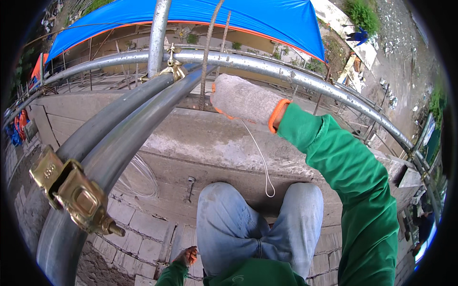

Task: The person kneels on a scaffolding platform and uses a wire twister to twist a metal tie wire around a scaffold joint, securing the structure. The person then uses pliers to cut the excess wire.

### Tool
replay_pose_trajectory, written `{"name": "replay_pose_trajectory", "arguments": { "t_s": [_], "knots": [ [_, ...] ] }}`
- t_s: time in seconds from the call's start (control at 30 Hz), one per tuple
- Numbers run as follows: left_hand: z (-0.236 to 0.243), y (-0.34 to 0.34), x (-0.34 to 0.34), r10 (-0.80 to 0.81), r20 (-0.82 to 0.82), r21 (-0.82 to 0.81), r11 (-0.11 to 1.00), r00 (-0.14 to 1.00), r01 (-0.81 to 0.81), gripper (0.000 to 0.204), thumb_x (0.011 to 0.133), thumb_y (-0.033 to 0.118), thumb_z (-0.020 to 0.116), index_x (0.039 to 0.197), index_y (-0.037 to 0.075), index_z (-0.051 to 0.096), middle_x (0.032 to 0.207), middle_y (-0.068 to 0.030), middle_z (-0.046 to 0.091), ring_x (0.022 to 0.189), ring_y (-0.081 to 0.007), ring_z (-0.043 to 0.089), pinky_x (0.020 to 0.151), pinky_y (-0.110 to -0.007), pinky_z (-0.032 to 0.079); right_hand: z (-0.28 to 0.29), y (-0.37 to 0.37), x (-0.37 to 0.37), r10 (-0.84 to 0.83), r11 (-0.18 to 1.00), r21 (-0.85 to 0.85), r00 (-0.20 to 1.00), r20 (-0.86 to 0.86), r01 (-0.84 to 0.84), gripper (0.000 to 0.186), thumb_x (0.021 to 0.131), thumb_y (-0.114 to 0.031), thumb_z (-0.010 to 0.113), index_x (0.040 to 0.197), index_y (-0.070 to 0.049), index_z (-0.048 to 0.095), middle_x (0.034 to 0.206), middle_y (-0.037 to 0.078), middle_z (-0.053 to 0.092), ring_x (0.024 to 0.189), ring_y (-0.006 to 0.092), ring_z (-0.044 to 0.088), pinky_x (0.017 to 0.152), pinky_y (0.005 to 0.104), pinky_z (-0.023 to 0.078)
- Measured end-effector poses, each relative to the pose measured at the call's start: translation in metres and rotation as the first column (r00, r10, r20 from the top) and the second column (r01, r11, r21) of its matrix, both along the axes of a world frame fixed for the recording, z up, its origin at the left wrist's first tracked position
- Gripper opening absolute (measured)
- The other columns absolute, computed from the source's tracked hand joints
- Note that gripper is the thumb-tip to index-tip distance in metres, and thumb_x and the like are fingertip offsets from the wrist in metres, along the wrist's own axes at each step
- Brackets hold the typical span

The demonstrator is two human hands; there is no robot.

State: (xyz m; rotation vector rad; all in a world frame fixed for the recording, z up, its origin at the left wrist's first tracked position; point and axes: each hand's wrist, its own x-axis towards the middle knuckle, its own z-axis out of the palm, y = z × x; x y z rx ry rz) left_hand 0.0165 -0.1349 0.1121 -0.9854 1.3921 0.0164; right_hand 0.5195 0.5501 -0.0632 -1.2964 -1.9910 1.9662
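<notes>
Rusty ribbed steel bar, thin and upright, rises from the concrete at upper centre of the frame to the top edge, where it is cut off. The right hand, in a grey knitted work glove with an orange cuff, is closed around the bar low down; its fingers wrap out of sight on the far side, so the exact grip is hard to make out. A thin white wire hangs from under the glove and ends in a small loop above the knees; whether the hand pinches its upper end cannot be told.

The left hand shows only in part at the lower edge, bare, beside the left knee in faded blue jeans; I cannot tell whether it is spread or curled, or whether it holds anything.

The person crouches on a grey concrete beam topping a wall of pale blocks. Grey galvanised scaffold tubes cross the left half, joined by a brass-coloured clamp at lower left. A blue tarpaulin with an orange edge fills the top, over rubble-strewn ground at upper right.
</notes>
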Motion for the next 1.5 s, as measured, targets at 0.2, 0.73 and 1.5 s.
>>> {"name": "replay_pose_trajectory", "arguments": {
  "t_s": [0.2,0.73,1.5],
  "knots": [
    [0.052,0.052,-0.044,0.686,-0.363,0.224,0.721,0.631,-0.655,0.045,0.093,0.013,0.054,0.133,-0.006,0.049,0.072,0.0012,0.061,0.055,-0.013,0.058,0.056,-0.027,0.052,0.03,-0.084,-0.004,-0.698,0.506,-0.735,0.715,-0.04,0.452,0.015,0.104,-0.024,0.054,0.1,-0.011,0.059,0.07,-0.001,0.05,0.054,0.0092,0.049,0.044,0.0265,0.035],
    [-0.082,0.183,-0.02,0.711,-0.673,0.656,0.7,0.202,-0.281,0.035,0.095,0.03,0.046,0.064,0.014,0.042,0.053,0.0025,0.032,0.047,-0.0163,0.033,0.05,-0.03,0.034,0.036,-0.048,-0.022,-0.748,0.393,-0.62,0.628,0.213,0.679,0.032,0.102,-0.019,0.053,0.123,0.005,0.058,0.063,-0.006,0.038,0.046,0.0076,0.03,0.042,0.028,0.024],
    [-0.061,0.223,0.116,0.94,0.338,0.589,-0.253,-0.05,-0.767,0.019,0.079,0.009,0.061,0.074,0.006,0.042,0.078,-0.0003,0.036,0.058,-0.0102,0.029,0.047,-0.024,0.029,0.085,-0.051,-0.013,-0.56,0.676,-0.496,0.817,0.135,0.545,0.019,0.103,-0.02,0.055,0.088,-0.008,0.057,0.066,0.0,0.053,0.05,0.0098,0.047,0.041,0.0288,0.035]
  ]
}}
